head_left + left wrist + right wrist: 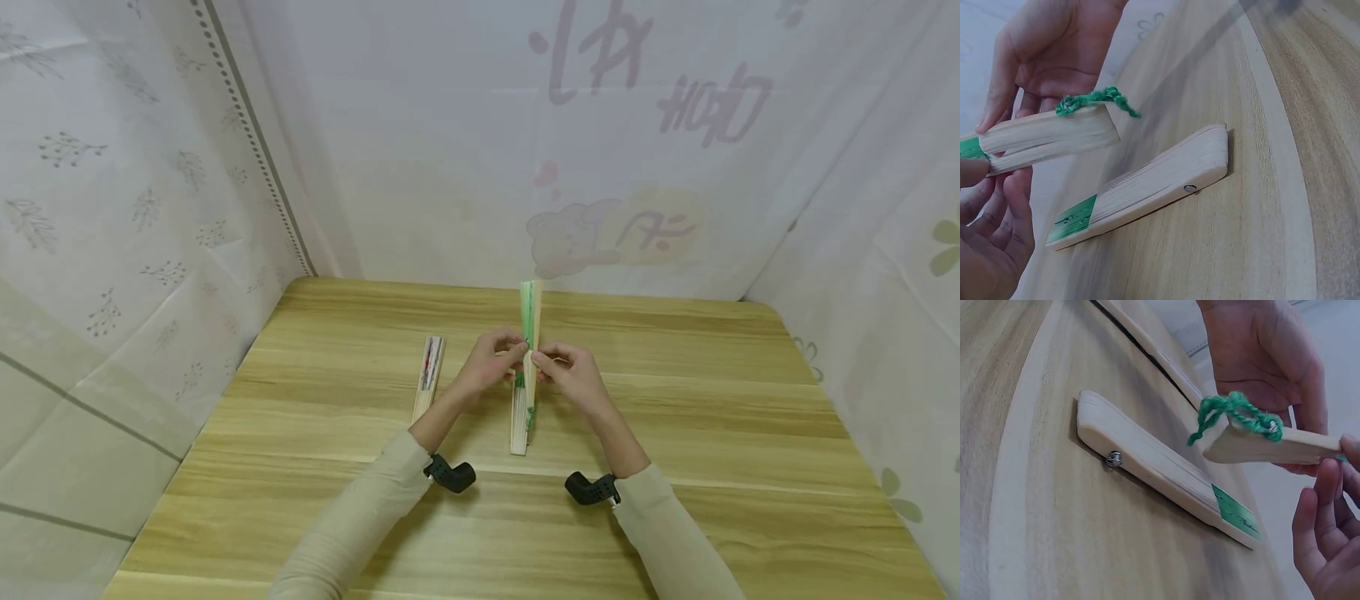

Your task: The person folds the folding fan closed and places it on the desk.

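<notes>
A folding fan with green paper and pale wooden ribs point(529, 312) stands raised between both hands, its top slightly parted in the head view. My left hand point(491, 362) pinches its left side. From the right, my right hand point(573, 375) pinches the same fan with thumb and fingers. A green cord point(1094, 100) hangs at its rib end. Below, a second green folding fan point(1147, 456) lies closed on the table, with a metal rivet point(1113, 459) near its end. The hands partly cover it in the head view.
Left of the hands, another closed folding fan point(430, 375) with white, red and dark paper lies on the wooden table point(675, 433), its lower end behind my left forearm. Printed curtains point(420, 150) hang along the table's back and sides.
</notes>
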### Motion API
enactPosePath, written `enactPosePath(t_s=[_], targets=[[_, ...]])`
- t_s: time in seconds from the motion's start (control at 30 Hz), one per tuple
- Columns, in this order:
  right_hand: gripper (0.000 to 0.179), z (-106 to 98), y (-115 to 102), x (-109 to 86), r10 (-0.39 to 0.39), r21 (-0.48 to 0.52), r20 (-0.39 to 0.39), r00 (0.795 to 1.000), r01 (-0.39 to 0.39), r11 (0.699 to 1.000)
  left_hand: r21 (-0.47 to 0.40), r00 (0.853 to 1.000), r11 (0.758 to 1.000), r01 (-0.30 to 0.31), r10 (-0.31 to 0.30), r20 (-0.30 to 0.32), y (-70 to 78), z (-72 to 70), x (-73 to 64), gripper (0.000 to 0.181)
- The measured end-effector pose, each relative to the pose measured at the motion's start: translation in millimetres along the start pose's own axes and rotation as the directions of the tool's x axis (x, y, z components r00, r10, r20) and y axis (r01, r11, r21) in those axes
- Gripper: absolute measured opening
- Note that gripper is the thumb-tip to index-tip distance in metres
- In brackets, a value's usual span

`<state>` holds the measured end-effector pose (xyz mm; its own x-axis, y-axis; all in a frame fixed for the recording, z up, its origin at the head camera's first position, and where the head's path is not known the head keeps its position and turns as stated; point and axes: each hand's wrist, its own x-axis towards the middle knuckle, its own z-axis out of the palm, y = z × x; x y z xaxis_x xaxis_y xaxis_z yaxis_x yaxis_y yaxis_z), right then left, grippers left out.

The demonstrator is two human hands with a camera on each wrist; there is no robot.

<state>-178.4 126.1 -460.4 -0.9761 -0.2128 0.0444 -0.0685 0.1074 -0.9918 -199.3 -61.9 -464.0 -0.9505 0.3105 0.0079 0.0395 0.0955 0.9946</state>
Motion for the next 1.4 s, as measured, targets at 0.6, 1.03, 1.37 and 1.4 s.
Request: enactPosePath(t_s=[0.6,1.03,1.37,1.4], targets=[[0.023,-1.3,-2.7,1.2,-0.088,-0.094,-0.042,0.995,0.083,0.992,-0.032,1.000,0.999,-0.004,0.004,-0.025,10.0,-4.8,-1.4,0.026],[0.021,3.3,-5.1,2.8,-0.132,-0.102,-0.004,0.991,0.131,0.986,0.001,0.999,1.000,0.005,-0.005,-0.047,10.9,-4.9,-2.0,0.024],[0.024,-3.8,-8.4,6.0,-0.067,-0.081,0.009,0.998,0.067,0.994,-0.085,0.999,0.996,0.028,-0.030,-0.023,10.6,-7.1,-2.2,0.029],[0.024,-4.3,-8.1,6.0,-0.065,-0.069,0.010,0.998,0.066,0.995,-0.084,0.999,0.996,0.029,-0.031,-0.023,10.8,-7.1,-2.0,0.029]])
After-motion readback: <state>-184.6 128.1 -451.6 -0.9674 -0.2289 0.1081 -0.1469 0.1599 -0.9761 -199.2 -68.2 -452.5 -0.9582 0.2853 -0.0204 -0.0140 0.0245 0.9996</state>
